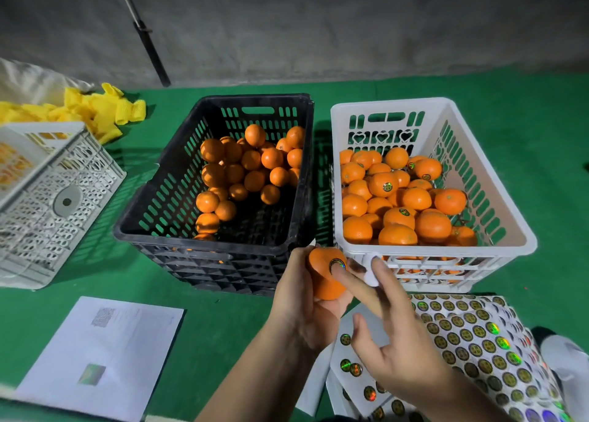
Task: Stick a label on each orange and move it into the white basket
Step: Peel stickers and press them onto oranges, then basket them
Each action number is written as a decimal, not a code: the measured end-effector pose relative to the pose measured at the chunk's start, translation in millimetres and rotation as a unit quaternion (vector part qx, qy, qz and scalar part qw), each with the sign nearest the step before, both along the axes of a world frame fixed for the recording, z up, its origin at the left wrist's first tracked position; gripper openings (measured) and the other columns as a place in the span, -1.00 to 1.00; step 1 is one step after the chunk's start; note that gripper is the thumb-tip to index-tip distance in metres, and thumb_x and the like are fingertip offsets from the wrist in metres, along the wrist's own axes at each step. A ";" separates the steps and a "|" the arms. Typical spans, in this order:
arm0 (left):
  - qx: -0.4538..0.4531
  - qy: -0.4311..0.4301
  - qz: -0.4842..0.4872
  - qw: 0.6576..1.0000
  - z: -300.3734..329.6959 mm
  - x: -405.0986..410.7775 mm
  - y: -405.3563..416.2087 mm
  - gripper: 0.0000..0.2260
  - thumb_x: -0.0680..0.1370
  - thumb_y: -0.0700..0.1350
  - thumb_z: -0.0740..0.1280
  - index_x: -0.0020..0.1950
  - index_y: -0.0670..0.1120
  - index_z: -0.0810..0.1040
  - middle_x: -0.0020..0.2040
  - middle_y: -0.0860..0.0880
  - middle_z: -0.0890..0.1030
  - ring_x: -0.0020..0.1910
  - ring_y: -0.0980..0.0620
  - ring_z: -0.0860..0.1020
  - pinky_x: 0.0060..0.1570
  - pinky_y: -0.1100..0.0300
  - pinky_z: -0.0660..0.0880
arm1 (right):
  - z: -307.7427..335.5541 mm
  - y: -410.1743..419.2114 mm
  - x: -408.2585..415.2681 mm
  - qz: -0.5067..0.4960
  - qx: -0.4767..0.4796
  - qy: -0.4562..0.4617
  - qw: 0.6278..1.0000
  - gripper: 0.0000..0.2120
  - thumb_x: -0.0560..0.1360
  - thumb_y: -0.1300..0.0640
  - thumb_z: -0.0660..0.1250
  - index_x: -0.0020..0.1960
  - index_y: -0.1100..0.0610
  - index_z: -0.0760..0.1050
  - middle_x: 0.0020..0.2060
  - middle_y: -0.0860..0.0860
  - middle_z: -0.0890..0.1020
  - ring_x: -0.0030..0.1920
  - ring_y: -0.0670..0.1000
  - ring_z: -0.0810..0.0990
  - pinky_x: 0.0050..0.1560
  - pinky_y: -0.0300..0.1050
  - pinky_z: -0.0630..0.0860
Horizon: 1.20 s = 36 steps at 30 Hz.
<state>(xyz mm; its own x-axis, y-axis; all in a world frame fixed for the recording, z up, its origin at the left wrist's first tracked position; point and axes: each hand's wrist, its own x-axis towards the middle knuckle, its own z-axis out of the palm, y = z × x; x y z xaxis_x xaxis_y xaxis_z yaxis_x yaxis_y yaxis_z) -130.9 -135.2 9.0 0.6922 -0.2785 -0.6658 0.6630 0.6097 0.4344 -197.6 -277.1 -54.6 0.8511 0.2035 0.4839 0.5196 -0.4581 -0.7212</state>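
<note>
My left hand [299,307] cups a smooth, round orange [323,273], its grip curled round the fruit just in front of the white basket [436,246], at that basket's near-left corner. My right hand [392,335] has fingers straight, one fingertip pressing a shiny round label [337,264] onto the peel. The slotted black plastic crate [204,233] sits just beside the basket, a narrow gap between. Glossy sticker sheets [471,335] lie on the green felt desk [223,313].

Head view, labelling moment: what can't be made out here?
- Round holographic label on the held orange: partly under the right hand's fingertip; print too small.
- White paper sheet: text blurred.
- Sticker sheets: cut off by the bottom edge.
- Black plastic crate: near wall hides the lowest oranges.
</note>
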 end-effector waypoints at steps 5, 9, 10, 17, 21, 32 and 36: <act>0.033 -0.013 0.005 0.999 0.5 0.2 0.0 -0.56 0.64 -0.01 0.22 -0.33 -0.17 0.67 -0.20 -0.17 0.69 -0.26 -0.11 0.70 -0.25 0.10 0.65 | 8.6 7.3 8.8 -0.008 -0.027 -0.060 0.998 -0.22 0.68 0.04 0.20 0.67 0.06 -0.26 0.58 -0.05 0.36 0.56 0.10 0.36 0.41 0.12 0.41; 0.034 -0.001 0.001 0.999 -1.0 1.6 3.3 -0.58 0.64 -0.02 0.24 -0.32 -0.18 0.65 -0.28 -0.16 0.66 -0.37 -0.10 0.67 -0.38 0.14 0.62 | 3.7 2.6 14.4 -0.016 -0.095 -0.091 0.991 -0.16 0.61 0.15 0.26 0.67 0.12 -0.22 0.57 -0.06 0.37 0.51 0.08 0.42 0.43 0.11 0.41; 0.035 0.003 0.001 0.999 -1.3 0.6 3.0 -0.60 0.64 -0.02 0.24 -0.29 -0.18 0.64 -0.27 -0.16 0.66 -0.37 -0.10 0.67 -0.38 0.15 0.61 | 1.7 0.7 14.3 -0.016 -0.112 -0.095 0.989 -0.18 0.61 0.14 0.26 0.68 0.14 -0.18 0.56 -0.07 0.38 0.49 0.07 0.44 0.44 0.08 0.39; 0.021 0.006 0.003 1.000 -0.8 -4.8 -2.3 -0.63 0.64 0.04 0.24 -0.20 -0.16 0.64 -0.19 -0.15 0.68 -0.29 -0.10 0.69 -0.32 0.13 0.63 | 9.6 6.5 12.2 -0.024 -0.138 -0.061 0.988 -0.28 0.58 0.07 0.26 0.63 0.12 -0.02 0.53 -0.02 0.42 0.46 0.09 0.44 0.45 0.02 0.38; -0.002 -0.021 -0.016 1.000 9.4 -9.2 -0.4 -0.64 0.63 0.03 0.26 -0.18 -0.17 0.69 -0.15 -0.15 0.69 -0.26 -0.10 0.70 -0.30 0.13 0.64 | 6.5 -2.3 10.5 0.017 -0.094 -0.039 0.995 -0.29 0.68 0.00 0.19 0.67 0.04 -0.14 0.56 -0.02 0.39 0.28 0.13 0.58 0.36 0.17 0.47; -0.053 -0.096 0.016 0.994 16.8 -11.2 -19.5 -0.59 0.72 0.05 0.16 0.40 -0.17 0.57 0.39 -0.21 0.59 0.36 -0.08 0.58 0.43 -0.01 0.42 | 28.1 -3.5 51.4 0.005 0.155 -0.046 0.987 -0.02 0.59 0.16 0.46 0.67 -0.04 -0.22 0.39 0.07 0.57 0.47 0.26 0.45 0.44 0.11 0.39; 0.098 -0.155 0.122 0.975 17.0 13.0 -6.9 -0.84 0.68 0.02 0.29 0.19 0.06 0.62 0.24 0.05 0.67 0.19 0.13 0.61 0.08 0.24 0.50 | 27.3 -32.3 105.1 -0.077 0.155 -0.002 0.985 0.00 0.56 0.18 0.49 0.67 -0.03 -0.19 0.33 0.05 0.58 0.41 0.10 0.51 0.36 0.09 0.50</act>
<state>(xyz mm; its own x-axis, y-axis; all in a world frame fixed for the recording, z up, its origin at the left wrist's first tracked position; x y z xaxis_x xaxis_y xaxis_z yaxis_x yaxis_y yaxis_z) -117.9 -142.2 26.1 0.8987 0.0313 -0.4375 0.3264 0.6187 0.7146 -92.5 -309.4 -27.3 0.8584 -0.0867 0.5055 0.4638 -0.2895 -0.8373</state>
